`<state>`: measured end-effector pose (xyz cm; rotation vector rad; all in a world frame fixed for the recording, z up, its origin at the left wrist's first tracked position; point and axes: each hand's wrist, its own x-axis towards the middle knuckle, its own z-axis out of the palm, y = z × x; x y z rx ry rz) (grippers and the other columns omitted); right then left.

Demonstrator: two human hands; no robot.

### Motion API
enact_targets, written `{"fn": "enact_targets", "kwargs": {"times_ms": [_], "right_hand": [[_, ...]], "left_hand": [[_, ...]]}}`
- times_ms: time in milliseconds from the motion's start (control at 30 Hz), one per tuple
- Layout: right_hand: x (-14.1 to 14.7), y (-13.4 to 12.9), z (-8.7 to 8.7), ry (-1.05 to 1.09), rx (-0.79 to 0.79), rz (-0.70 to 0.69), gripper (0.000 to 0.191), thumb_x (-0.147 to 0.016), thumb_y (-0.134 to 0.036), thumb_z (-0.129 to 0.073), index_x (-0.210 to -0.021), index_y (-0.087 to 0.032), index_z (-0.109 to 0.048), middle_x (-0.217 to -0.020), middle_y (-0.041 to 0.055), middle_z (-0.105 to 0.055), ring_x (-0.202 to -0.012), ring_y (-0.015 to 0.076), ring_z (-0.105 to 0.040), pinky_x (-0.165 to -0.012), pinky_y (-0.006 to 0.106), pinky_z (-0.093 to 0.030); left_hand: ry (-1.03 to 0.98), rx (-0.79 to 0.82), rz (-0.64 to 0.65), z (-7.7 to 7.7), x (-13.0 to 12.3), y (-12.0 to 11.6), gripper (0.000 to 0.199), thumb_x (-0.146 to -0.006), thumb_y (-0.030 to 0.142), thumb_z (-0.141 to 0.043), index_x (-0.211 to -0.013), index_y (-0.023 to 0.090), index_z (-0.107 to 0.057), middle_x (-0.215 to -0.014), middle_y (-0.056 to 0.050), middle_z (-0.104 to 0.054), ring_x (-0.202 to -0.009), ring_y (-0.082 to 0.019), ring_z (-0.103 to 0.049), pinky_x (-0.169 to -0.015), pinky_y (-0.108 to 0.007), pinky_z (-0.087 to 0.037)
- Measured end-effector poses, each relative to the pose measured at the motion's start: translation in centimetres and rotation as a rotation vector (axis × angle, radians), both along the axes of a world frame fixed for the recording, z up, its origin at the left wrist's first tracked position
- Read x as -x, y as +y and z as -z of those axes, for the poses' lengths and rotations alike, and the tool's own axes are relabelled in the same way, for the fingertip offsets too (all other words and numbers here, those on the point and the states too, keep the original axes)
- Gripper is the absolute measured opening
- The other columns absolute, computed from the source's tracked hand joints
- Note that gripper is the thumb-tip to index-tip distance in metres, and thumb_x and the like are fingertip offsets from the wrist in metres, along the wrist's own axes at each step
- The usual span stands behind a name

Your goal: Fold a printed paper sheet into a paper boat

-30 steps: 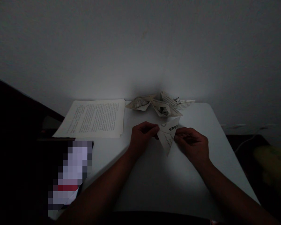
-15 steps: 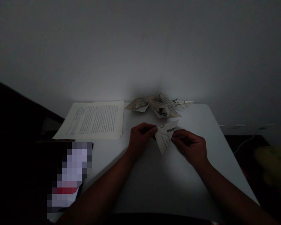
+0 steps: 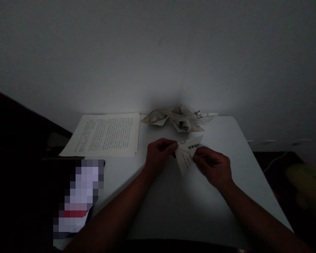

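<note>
Off-white printed paper (image 3: 184, 154), folded into sharp points, is held between the two hands over the middle of the white table (image 3: 163, 196); whether the tabletop is touched by its near tip cannot be told. Its left corner is pinched between thumb and fingers by the left hand (image 3: 160, 153), and its right edge is gripped at the fingertips by the right hand (image 3: 216, 163). Over the last second, the near tip has been swung slightly left, and the right hand has been brought a little closer to the left. No new crease can be made out, so the change is best judged a small adjustment, with the folding still in hand. Beyond, three paper boats (image 3: 177, 120) are grouped; to their left, printed sheets (image 3: 105, 135) are stacked.
</note>
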<state>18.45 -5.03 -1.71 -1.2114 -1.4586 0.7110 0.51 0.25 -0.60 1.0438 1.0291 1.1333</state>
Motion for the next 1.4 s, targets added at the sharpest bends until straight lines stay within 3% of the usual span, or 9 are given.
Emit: {"fn": "enact_targets", "kwargs": {"times_ms": [133, 300, 567, 667, 900, 1167, 1400], "right_hand": [[0.0, 0.1, -0.2, -0.014, 0.010, -0.054, 0.011, -0.083, -0.024, -0.064, -0.090, -0.023, -0.073, -0.089, 0.0028, -0.073, -0.081, 0.0173, -0.068, -0.075, 0.032, -0.055], [-0.2, 0.1, -0.4, 0.005, 0.046, -0.222, 0.022, -0.089, -0.031, -0.056, -0.098, -0.020, -0.073, -0.094, 0.0063, -0.072, -0.083, 0.0193, -0.066, -0.076, 0.034, -0.053], [-0.6, 0.4, -0.1, 0.595, 0.348, -0.314, 0.033, -0.079, -0.044, -0.065, -0.092, -0.015, -0.071, -0.081, 0.0107, -0.071, -0.084, 0.0279, -0.067, -0.074, 0.042, -0.054], [-0.5, 0.4, -0.2, 0.691, 0.417, -0.380, 0.036, -0.077, -0.045, -0.065, -0.094, -0.014, -0.070, -0.083, 0.0126, -0.072, -0.082, 0.0280, -0.068, -0.071, 0.042, -0.055], [-0.2, 0.2, 0.0, 0.731, 0.439, -0.545, 0.040, -0.083, -0.045, -0.060, -0.102, -0.011, -0.067, -0.083, 0.0140, -0.071, -0.076, 0.0258, -0.068, -0.065, 0.038, -0.056], [-0.1, -0.1, -0.2, 0.707, 0.453, -0.722, 0.052, -0.085, -0.050, -0.058, -0.118, -0.010, -0.058, -0.069, 0.0089, -0.069, -0.059, 0.0205, -0.067, -0.050, 0.030, -0.053], [-0.9, -0.5, 0.5, 0.645, 0.556, -0.783, 0.068, -0.083, -0.062, -0.053, -0.130, -0.013, -0.045, -0.059, 0.0024, -0.067, -0.041, 0.0177, -0.063, -0.044, 0.027, -0.048]], "left_hand": [[0.010, -0.010, 0.005, 0.0, -0.1, 0.0, 0.016, -0.068, 0.026, -0.077, -0.073, 0.013, -0.071, -0.060, -0.001, -0.068, -0.053, -0.011, -0.061, -0.056, -0.024, -0.052], [-0.009, -0.048, 0.051, 0.0, 0.0, -0.2, 0.019, -0.069, 0.029, -0.077, -0.077, 0.013, -0.071, -0.065, -0.001, -0.070, -0.056, -0.011, -0.063, -0.057, -0.024, -0.054], [-0.204, -0.006, 0.226, -0.1, 0.1, -0.7, 0.040, -0.060, 0.028, -0.084, -0.094, 0.012, -0.070, -0.080, -0.006, -0.075, -0.066, -0.016, -0.069, -0.062, -0.028, -0.059], [-0.221, -0.011, 0.254, -0.2, -0.1, -0.8, 0.041, -0.060, 0.026, -0.084, -0.096, 0.012, -0.071, -0.082, -0.008, -0.075, -0.064, -0.016, -0.069, -0.060, -0.029, -0.059], [-0.168, -0.114, 0.317, 0.0, -0.2, -1.2, 0.039, -0.069, 0.029, -0.080, -0.101, 0.010, -0.070, -0.065, -0.006, -0.070, -0.053, -0.015, -0.064, -0.054, -0.029, -0.055], [0.176, -0.388, 0.202, 0.2, 0.0, -1.1, 0.032, -0.071, 0.034, -0.077, -0.096, 0.015, -0.074, -0.075, -0.006, -0.071, -0.065, -0.014, -0.064, -0.064, -0.027, -0.054], [0.248, -0.500, 0.198, -0.1, 0.2, -1.2, 0.028, -0.072, 0.032, -0.076, -0.093, 0.014, -0.074, -0.072, -0.004, -0.070, -0.062, -0.012, -0.062, -0.063, -0.024, -0.052]]}}
